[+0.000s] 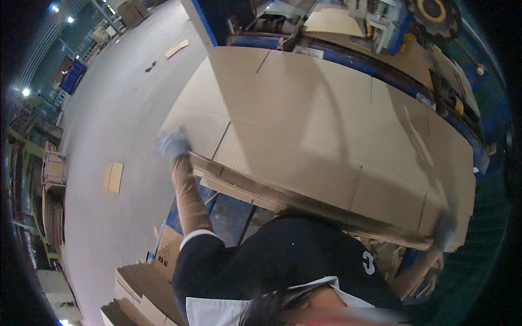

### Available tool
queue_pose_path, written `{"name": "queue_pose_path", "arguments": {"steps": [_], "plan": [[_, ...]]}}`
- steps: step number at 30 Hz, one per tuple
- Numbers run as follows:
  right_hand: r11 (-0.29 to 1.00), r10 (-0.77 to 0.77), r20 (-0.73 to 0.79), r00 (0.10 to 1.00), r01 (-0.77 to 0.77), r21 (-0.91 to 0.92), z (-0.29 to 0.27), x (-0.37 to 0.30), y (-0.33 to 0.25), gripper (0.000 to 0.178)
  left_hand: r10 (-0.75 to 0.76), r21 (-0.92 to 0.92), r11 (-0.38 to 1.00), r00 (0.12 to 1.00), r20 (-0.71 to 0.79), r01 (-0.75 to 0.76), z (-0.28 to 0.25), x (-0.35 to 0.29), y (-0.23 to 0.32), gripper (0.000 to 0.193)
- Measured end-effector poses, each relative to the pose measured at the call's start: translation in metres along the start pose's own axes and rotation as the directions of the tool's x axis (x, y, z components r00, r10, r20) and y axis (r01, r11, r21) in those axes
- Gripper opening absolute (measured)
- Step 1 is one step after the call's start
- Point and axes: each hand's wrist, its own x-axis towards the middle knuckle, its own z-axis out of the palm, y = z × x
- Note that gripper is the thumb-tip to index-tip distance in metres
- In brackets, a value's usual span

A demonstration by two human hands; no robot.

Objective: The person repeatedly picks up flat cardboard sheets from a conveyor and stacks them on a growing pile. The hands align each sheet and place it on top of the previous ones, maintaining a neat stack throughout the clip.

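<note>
A large creased and slotted cardboard sheet lies on top of a stack in front of me, spanning most of the view. My left hand, in a pale glove, is at the sheet's left near corner; its fingers are smeared by motion. At the opposite end, my right hand is a dark blur by the right near corner. Whether either hand grips the cardboard cannot be made out. Below the top sheet, the edges of more cardboard sheets show along the near side.
A blue machine with metal parts and a dark wheel borders the far side. Cardboard boxes stand at the lower left. Cardboard pieces lie on the grey floor. Scraps sit beneath the stack's right end.
</note>
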Motion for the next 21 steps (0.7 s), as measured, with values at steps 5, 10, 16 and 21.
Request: {"name": "queue_pose_path", "arguments": {"steps": [5,10,16,21], "plan": [[0.914,0.379,0.055,0.924,-0.364,-0.179,-0.045,-0.039,0.132,0.049,-0.351,-0.206,0.905,0.928,0.129,0.371,-0.012,-0.051,-0.058,0.067],[0.914,0.342,0.058,0.938,-0.318,-0.253,-0.017,-0.015,0.178,0.046,-0.752,-0.496,0.628,0.632,-0.188,0.600,0.020,-0.038,-0.029,0.066],[0.865,0.469,-0.287,0.835,-0.370,0.338,-0.031,-0.001,0.168,0.044,-0.807,-0.927,-0.182,0.588,-0.049,-0.327,-0.012,-0.032,-0.061,0.046],[0.519,0.636,-0.218,0.740,-0.202,0.831,-0.057,0.018,0.100,0.044,-0.611,-0.887,0.453,0.695,-0.379,-0.087,-0.031,-0.005,-0.068,0.035]]}}
